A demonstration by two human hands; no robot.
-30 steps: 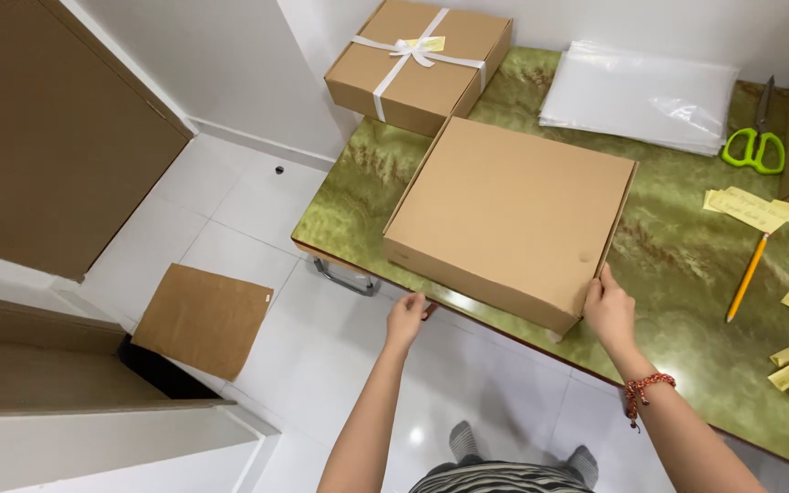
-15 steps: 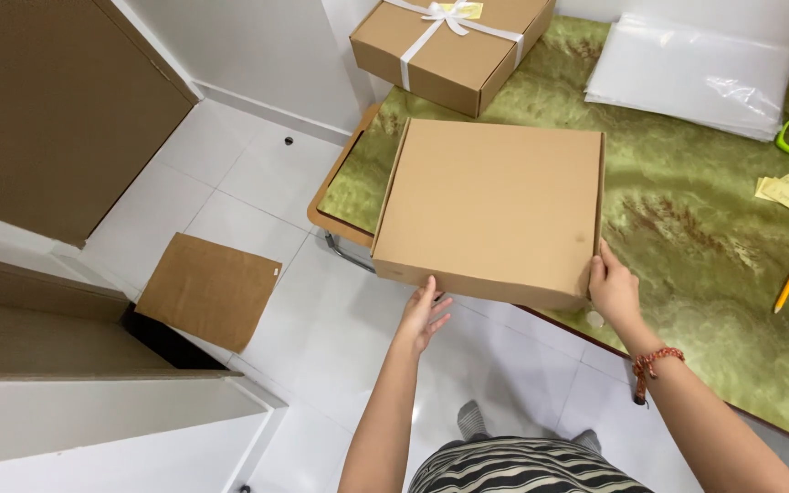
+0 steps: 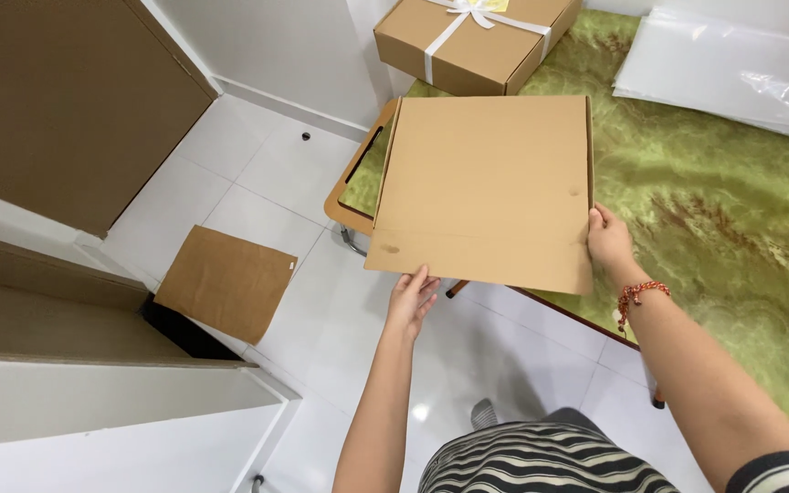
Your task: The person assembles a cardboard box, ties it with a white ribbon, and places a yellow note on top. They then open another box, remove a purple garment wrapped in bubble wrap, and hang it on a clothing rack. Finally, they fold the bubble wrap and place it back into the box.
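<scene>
now, box: flat brown cardboard box [image 3: 490, 187], overhanging the green surface [image 3: 714, 210] edge
left hand [image 3: 411, 298]: fingers spread under near edge
right hand [image 3: 607, 239]: pinching right corner
handling: likely light, stiff; grip opposite edges

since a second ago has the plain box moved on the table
Yes: the plain box has slid off the table edge toward the person, farther from the ribboned box.
</scene>
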